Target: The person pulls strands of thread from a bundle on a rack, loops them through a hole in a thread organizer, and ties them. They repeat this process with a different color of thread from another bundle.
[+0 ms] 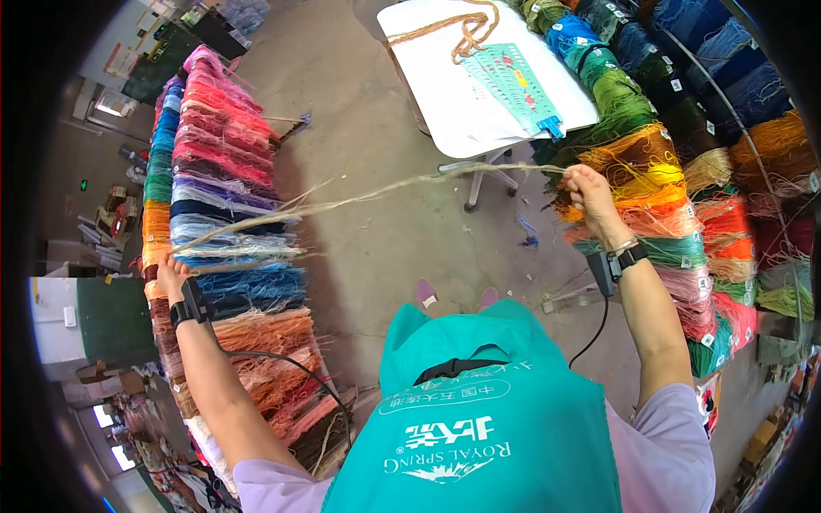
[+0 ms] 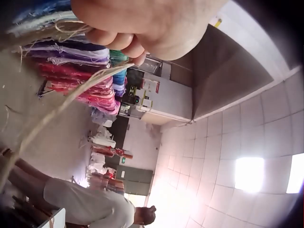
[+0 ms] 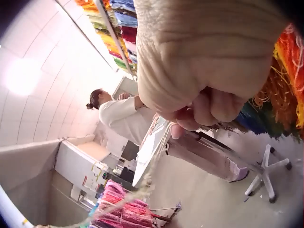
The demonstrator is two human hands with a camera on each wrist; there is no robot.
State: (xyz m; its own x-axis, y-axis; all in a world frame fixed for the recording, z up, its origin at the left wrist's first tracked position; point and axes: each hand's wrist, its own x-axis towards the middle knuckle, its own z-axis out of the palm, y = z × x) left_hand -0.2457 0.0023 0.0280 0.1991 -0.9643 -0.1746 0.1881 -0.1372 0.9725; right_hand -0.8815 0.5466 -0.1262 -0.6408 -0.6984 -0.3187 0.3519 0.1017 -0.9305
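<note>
A long beige hank of thread stretches across the aisle between both hands. Its left end is gripped in my left hand, which is beside the left rack of coloured yarn. In the left wrist view the fingers of the left hand curl around the strands, and some loose thread loops out by the thumb. My right hand, raised near the orange and yellow yarn, grips the other end. Curled fingers of the right hand show in the right wrist view, with the thread running down from them.
Yarn bundles hang in colour order on the left rack and the right rack. A white table ahead bears a brown braided cord and a green printed sheet. Another person stands beyond the table.
</note>
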